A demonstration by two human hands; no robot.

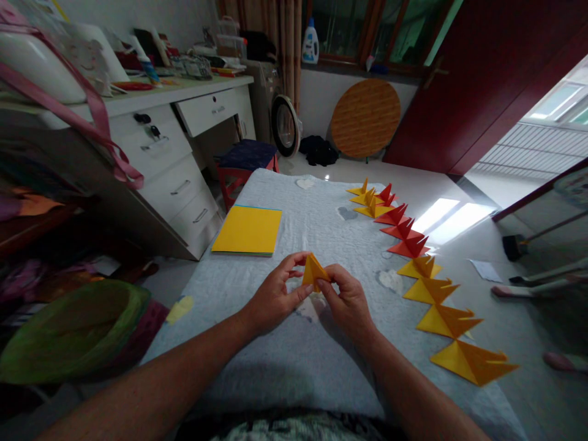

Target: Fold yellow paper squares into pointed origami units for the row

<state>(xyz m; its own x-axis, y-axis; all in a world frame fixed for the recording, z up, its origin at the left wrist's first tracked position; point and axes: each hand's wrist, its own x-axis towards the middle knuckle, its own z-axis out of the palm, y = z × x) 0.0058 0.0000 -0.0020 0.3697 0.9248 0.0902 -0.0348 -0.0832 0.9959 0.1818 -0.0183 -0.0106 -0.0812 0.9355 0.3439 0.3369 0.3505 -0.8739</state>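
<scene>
Between my two hands, above the cloth-covered table (294, 361), is a small piece of folded yellow paper (313, 271) with its point upward. My left hand (279, 286) pinches its left lower side with the thumb in front. On the right side, the thumb and fingers of my right hand (345, 297) close on the same piece. A stack of square origami paper (248, 229), yellow on top, lies beyond my left hand. Along the right edge runs a row of folded paper birds, with yellow ones (457, 360) near me, red ones (408, 245) in the middle and more yellow ones (370, 199) farther off.
At left stand a white desk (151, 159) with drawers and a bin with a green liner (78, 331). A stool (245, 156) is past the table's far left corner. A washing machine (264, 79) has its door open. A round wooden board (366, 116) leans on the wall.
</scene>
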